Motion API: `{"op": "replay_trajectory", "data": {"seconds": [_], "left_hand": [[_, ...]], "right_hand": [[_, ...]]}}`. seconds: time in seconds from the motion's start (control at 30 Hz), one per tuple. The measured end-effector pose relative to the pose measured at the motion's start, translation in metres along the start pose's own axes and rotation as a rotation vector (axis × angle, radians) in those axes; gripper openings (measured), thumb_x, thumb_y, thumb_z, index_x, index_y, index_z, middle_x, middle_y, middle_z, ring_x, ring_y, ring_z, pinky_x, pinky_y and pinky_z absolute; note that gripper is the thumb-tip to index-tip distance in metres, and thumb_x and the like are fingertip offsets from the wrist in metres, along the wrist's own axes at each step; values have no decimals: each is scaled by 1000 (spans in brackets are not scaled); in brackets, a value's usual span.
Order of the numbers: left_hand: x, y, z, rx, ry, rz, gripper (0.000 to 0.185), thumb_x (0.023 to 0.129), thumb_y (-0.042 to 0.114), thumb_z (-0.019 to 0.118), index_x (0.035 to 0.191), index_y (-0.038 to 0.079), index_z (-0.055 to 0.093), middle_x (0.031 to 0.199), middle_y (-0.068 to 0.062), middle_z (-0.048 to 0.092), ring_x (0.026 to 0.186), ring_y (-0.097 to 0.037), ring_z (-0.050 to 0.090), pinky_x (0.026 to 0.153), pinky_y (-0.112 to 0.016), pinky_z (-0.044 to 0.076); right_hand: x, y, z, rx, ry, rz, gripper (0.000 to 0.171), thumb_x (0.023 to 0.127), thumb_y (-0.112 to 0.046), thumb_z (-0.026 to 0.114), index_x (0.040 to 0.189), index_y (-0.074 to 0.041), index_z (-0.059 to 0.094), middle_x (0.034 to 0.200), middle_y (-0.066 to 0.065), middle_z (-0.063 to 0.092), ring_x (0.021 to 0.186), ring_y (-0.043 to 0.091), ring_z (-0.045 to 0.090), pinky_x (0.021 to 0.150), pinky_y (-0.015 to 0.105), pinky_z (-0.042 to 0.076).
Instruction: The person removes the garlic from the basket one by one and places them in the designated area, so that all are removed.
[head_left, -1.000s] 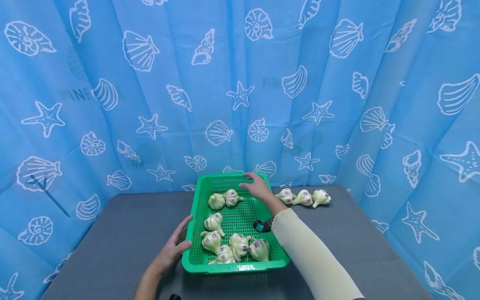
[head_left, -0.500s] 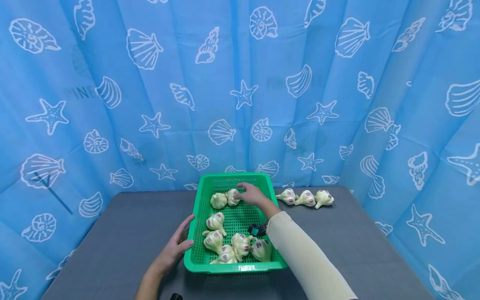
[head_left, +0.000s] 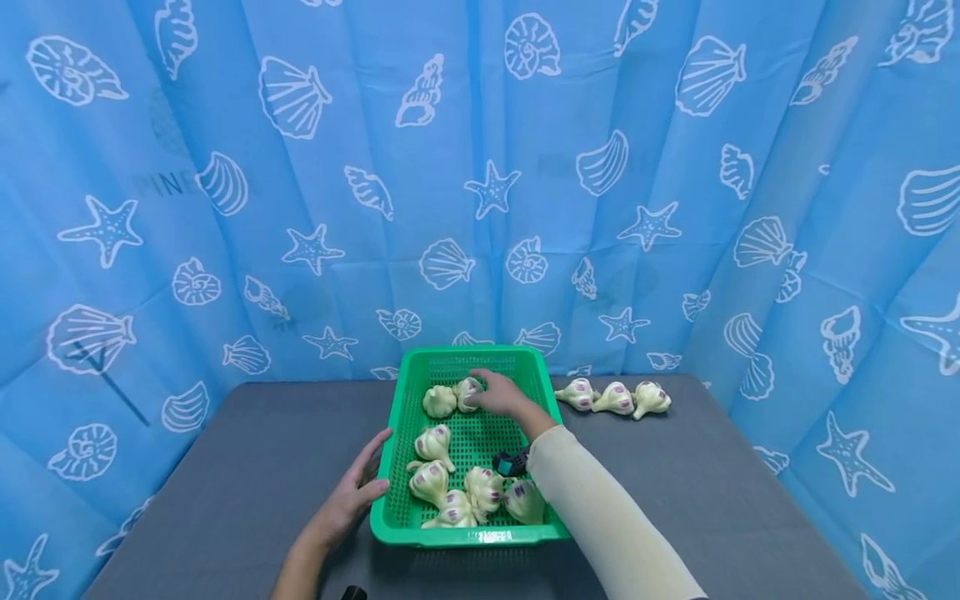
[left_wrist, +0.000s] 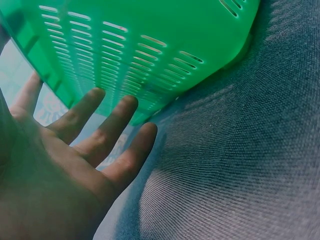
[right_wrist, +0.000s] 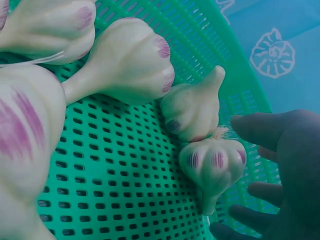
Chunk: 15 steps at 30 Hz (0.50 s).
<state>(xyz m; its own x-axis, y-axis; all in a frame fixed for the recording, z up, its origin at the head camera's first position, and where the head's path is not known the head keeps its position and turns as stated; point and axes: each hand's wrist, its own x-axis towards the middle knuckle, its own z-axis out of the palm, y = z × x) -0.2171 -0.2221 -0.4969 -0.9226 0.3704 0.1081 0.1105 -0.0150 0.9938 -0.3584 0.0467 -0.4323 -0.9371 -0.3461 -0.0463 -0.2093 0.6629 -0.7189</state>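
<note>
1. Garlic bulb (head_left: 467,389) (right_wrist: 214,164): lies at the far end of the green basket (head_left: 405,518), touching a second bulb (head_left: 438,402) on its left.
2. Right hand (head_left: 501,392): reaches over the basket, fingers (right_wrist: 260,131) spread about the garlic bulb. In the right wrist view the grip is open, fingertips close round the bulb but not yet closed on it; whether any of them touches it cannot be told.
3. Left hand (head_left: 352,496) (left_wrist: 75,150): lies flat on the grey bench (head_left: 240,450), straight fingers against the basket's outer wall, holding nothing.
4. Other bulbs: five bulbs (head_left: 465,492) nearer in the basket; three bulbs (head_left: 615,397) in a row on the bench, right of the basket.
5. Step in hand, as judged: the reach to grasp. The next move calls for closing the fingers on this bulb alone, clear of its neighbour.
</note>
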Motion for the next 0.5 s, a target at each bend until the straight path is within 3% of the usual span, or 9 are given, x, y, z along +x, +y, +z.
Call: {"op": "replay_trajectory", "data": {"seconds": [0.2,0.5], "left_hand": [[0,0,0,6,0,5,66,102,17,44,158,16,9,157,-28,5,139,-49,16,98,-50,39],[0,0,0,8,-9,13,66,102,17,43,158,16,8,156,-30,6,138,-50,18,96,-48,41]], "right_hand": [[3,2,3,-5,10,-22,60,94,-16,65,148,-6,41,149,18,39,133,38,39,99,54,38],[5,4,6,-46,-46,-101,58,94,-12,63,147,-3,42,149,20,37,136,40,34,101,55,36]]}}
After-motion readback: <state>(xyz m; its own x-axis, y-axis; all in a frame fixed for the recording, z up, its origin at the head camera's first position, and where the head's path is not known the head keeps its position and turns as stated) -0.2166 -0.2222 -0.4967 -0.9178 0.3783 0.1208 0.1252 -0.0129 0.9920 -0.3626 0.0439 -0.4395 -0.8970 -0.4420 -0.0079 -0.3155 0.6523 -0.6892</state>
